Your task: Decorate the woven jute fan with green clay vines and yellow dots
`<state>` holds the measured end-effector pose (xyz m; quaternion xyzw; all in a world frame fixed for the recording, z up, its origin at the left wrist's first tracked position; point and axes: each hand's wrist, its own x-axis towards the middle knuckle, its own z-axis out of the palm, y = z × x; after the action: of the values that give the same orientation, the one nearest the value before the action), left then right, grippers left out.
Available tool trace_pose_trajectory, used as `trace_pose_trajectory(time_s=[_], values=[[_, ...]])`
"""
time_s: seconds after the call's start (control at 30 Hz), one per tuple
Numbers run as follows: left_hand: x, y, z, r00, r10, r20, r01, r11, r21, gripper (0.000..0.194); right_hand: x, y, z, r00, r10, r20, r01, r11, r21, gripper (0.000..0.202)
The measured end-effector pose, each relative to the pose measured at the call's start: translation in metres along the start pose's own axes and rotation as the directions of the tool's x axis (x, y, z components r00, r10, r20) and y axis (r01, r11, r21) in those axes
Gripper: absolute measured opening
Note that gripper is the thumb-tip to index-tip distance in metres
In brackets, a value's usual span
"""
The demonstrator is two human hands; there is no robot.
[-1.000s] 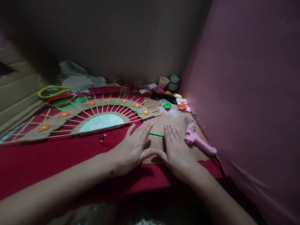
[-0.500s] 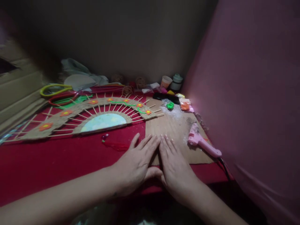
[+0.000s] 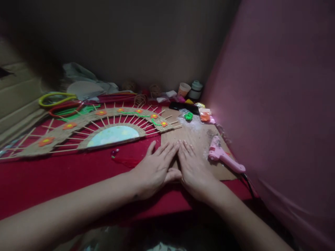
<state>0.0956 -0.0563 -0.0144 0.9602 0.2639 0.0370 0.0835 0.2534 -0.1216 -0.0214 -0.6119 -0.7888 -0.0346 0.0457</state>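
Left hand and right hand flat, ungripping, fingertips together, seemingly for even pressure; anything beneath, cannot tell | board under fingers, likely shielding bench | woven fan flat, 10 o'clock, likely giving palms room | glue gun, 3 o'clock, handle nearward, presumably for easy reach

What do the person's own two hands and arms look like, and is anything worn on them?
The left hand and right hand are bare, without gloves, and their forearms show no sleeves. No ring, watch or bracelet is visible. A small dark spot marks the left wrist.
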Motion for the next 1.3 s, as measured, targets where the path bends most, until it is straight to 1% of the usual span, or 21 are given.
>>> trace_pose_trajectory(time_s=[0.1, 0.2, 0.23, 0.3, 0.4, 0.5, 0.57, 0.63, 0.73, 0.87, 0.97, 1.03, 1.13, 1.2, 1.23, 1.3], values=[[-0.002, 0.001, -0.001, 1.000, -0.010, 0.000, 0.010, 1.000, 0.012, 0.081, -0.001, -0.001, -0.002, 0.999, 0.007, 0.040, -0.008, 1.000, 0.002, 0.073], [-0.009, 0.003, 0.004, 0.999, 0.049, -0.022, -0.048, 0.999, 0.026, 0.080, -0.006, -0.006, -0.001, 0.998, 0.024, 0.053, -0.026, 0.999, 0.027, 0.079], [-0.010, 0.002, 0.005, 0.998, 0.060, -0.028, -0.059, 0.998, 0.026, 0.079, -0.005, -0.006, -0.001, 0.998, 0.036, 0.051, -0.038, 0.999, 0.031, 0.080], [-0.007, -0.004, 0.006, 0.998, 0.043, -0.051, -0.042, 0.999, 0.017, 0.077, -0.001, -0.003, -0.003, 0.997, 0.056, 0.047, -0.058, 0.998, 0.040, 0.078], [0.004, -0.019, 0.001, 0.993, -0.048, -0.109, 0.045, 0.999, -0.022, 0.079, 0.008, 0.007, -0.012, 0.994, 0.105, 0.033, -0.107, 0.992, 0.061, 0.079], [0.010, -0.030, -0.009, 0.991, -0.057, -0.121, 0.044, 0.993, -0.107, 0.076, 0.009, 0.014, -0.020, 0.981, 0.194, 0.011, -0.195, 0.977, 0.092, 0.085], [0.011, -0.030, -0.013, 0.993, -0.043, -0.107, 0.027, 0.988, -0.149, 0.075, 0.006, 0.014, -0.022, 0.977, 0.211, 0.012, -0.211, 0.971, 0.116, 0.085], [0.013, -0.025, -0.014, 0.997, -0.020, -0.079, 0.006, 0.986, -0.168, 0.073, 0.006, 0.011, -0.020, 0.982, 0.186, 0.023, -0.188, 0.974, 0.126, 0.081], [0.015, -0.015, -0.010, 1.000, 0.028, -0.014, -0.030, 0.985, -0.171, 0.073, 0.010, 0.004, -0.012, 0.994, 0.103, 0.046, -0.108, 0.987, 0.122, 0.071], [0.007, -0.002, -0.005, 1.000, 0.009, 0.027, -0.005, 0.989, -0.145, 0.075, 0.006, -0.006, 0.002, 0.999, 0.009, 0.039, -0.012, 0.997, 0.083, 0.066], [-0.001, 0.001, -0.003, 1.000, 0.011, 0.025, -0.008, 0.995, -0.101, 0.076, -0.001, -0.011, 0.007, 1.000, -0.030, -0.001, 0.030, 0.999, 0.033, 0.065], [0.002, -0.001, -0.002, 1.000, 0.015, 0.010, -0.014, 0.997, -0.074, 0.076, 0.001, -0.009, 0.005, 1.000, -0.031, 0.003, 0.031, 0.999, 0.012, 0.064], [0.011, -0.007, 0.000, 0.999, -0.040, -0.021, 0.039, 0.998, -0.040, 0.074, 0.009, -0.002, 0.000, 0.999, 0.016, 0.034, -0.016, 1.000, 0.000, 0.065], [0.011, -0.008, 0.001, 0.997, -0.079, -0.024, 0.078, 0.997, -0.023, 0.074, 0.009, 0.001, 0.001, 1.000, 0.010, 0.029, -0.010, 1.000, 0.003, 0.065], [0.008, -0.007, 0.002, 0.997, -0.080, -0.022, 0.080, 0.997, -0.015, 0.075, 0.007, 0.001, 0.003, 1.000, -0.015, 0.009, 0.015, 1.000, 0.003, 0.065], [0.001, -0.004, 0.004, 0.999, -0.028, -0.046, 0.028, 1.000, 0.000, 0.081, 0.000, 0.002, 0.011, 0.993, -0.074, -0.091, 0.073, 0.997, -0.019, 0.066]])
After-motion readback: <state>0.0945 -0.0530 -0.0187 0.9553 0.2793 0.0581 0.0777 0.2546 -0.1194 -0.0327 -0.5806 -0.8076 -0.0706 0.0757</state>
